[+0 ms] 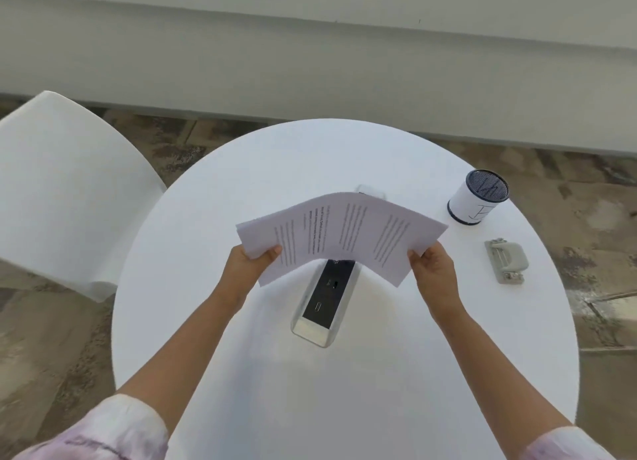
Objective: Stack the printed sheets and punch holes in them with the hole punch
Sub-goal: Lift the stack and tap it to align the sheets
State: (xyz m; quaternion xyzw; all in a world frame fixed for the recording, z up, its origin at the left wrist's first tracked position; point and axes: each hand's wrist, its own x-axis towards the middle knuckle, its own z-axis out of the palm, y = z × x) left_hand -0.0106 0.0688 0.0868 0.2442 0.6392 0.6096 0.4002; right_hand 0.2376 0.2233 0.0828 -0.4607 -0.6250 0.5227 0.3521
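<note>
A stack of printed sheets (341, 232) is held in the air above the middle of the round white table (269, 373), bowed upward in an arch. My left hand (253, 263) grips its near left corner, thumb on top. My right hand (432, 264) grips its near right corner. The grey hole punch (506, 260) lies on the table to the right of my right hand, apart from the paper.
A power outlet module (325, 304) is set into the table's centre, partly under the sheets. A mesh pen cup (477, 197) with a white label stands at the far right. A white chair (65, 190) stands to the left. The floor lies beyond the table's edge.
</note>
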